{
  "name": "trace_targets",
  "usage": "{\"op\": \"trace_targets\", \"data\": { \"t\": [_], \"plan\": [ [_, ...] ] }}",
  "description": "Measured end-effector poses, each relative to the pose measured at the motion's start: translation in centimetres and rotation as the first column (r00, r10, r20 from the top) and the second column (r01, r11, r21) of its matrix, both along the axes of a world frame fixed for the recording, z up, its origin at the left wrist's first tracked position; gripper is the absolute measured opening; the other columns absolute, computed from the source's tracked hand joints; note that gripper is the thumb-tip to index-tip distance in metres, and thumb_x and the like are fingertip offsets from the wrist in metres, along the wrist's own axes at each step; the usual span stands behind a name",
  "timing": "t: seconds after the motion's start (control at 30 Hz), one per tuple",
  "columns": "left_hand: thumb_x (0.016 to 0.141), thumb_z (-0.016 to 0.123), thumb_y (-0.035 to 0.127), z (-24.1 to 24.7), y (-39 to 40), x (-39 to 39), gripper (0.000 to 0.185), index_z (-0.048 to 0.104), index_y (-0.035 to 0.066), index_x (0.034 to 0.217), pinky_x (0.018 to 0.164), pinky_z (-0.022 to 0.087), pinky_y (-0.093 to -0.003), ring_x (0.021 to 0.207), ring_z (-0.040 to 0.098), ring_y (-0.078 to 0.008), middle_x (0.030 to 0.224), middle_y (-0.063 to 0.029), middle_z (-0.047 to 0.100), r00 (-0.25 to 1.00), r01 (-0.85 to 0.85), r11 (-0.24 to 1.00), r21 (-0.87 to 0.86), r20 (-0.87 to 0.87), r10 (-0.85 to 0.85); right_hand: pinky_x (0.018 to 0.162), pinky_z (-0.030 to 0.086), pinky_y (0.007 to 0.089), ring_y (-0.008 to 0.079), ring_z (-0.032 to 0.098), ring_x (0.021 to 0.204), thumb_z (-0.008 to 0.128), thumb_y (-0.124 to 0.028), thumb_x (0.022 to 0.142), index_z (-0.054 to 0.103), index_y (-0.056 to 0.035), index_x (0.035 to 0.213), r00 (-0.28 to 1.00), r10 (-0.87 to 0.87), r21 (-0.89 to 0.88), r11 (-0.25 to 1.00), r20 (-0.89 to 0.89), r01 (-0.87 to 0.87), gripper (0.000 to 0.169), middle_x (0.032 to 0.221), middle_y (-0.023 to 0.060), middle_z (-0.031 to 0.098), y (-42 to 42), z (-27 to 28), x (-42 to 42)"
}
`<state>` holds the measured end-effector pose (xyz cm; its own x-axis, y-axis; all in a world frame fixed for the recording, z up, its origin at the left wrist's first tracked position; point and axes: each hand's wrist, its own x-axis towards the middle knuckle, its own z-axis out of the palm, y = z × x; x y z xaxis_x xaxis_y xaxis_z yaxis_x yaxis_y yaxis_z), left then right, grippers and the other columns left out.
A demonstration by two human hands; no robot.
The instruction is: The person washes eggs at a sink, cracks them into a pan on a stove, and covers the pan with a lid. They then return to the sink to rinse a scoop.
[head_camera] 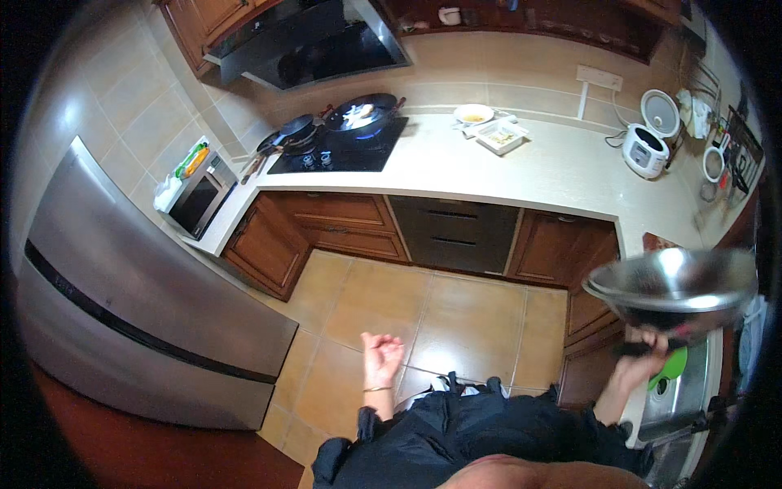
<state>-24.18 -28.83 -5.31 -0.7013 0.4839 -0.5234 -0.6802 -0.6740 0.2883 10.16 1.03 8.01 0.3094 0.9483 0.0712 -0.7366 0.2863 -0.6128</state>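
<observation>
My right hand (646,357) is closed round the dark handle of a large shiny metal pan (678,290), raised at the right above the edge of the sink (696,379). The pan is slightly blurred. Over the floor in the middle is my left hand (383,354), palm up, fingers loosely curled and apart, holding nothing. A bright green item (672,368) lies at the sink, partly hidden behind my right hand. A wok (361,115) with pale contents sits on the gas hob (360,156), where a blue flame shows.
On the white counter (550,159) stand a bowl (473,114), a white container (502,136) and a rice cooker (646,150) with its lid up. More pans (297,131) are at the hob's left. A microwave (201,195) and a refrigerator (153,293) stand at the left.
</observation>
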Motion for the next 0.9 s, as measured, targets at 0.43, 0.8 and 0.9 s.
{"op": "trace_targets", "data": {
  "t": [0.43,0.8,0.9],
  "plan": [
    [0.092,0.050,0.037,-3.6,-17.0,-13.7,0.033,0.059,0.009,0.078,0.066,0.048,-0.0290,0.076,0.058,-0.0172,0.081,-0.0022,0.061,0.698,-0.716,0.694,-0.075,-0.034,0.716,0.056,0.037,0.0222,0.0096,0.041,0.056,0.061,-0.007,0.076,0.045,-0.0088,0.079,0.592,0.730,0.067,0.647,-0.343,-0.759,0.017,0.065,-0.0023,0.041,5.9,1.8,-38.4],
    [0.084,0.063,0.016,0.1,-9.0,-35.0,0.008,0.060,0.010,0.088,0.078,0.048,-0.0298,0.083,0.059,-0.0162,0.088,-0.0002,0.065,0.774,-0.634,0.772,-0.046,-0.039,0.632,0.051,0.036,0.0253,0.0124,0.038,0.048,0.056,-0.018,0.075,0.042,-0.0123,0.065,0.555,0.819,0.013,0.563,-0.146,-0.827,0.018,0.058,-0.0006,0.041,10.6,5.3,-64.3],
    [0.086,0.061,0.017,0.6,-6.2,-41.4,0.006,0.061,0.013,0.091,0.077,0.048,-0.0307,0.085,0.060,-0.0164,0.091,0.0010,0.066,0.790,-0.605,0.795,0.042,-0.088,0.606,0.048,0.039,0.0230,0.0104,0.038,0.050,0.055,-0.009,0.080,0.045,-0.0093,0.073,0.479,0.835,-0.025,0.491,-0.272,-0.871,0.012,0.065,-0.0002,0.042,12.6,4.8,-70.3]
  ]
}}
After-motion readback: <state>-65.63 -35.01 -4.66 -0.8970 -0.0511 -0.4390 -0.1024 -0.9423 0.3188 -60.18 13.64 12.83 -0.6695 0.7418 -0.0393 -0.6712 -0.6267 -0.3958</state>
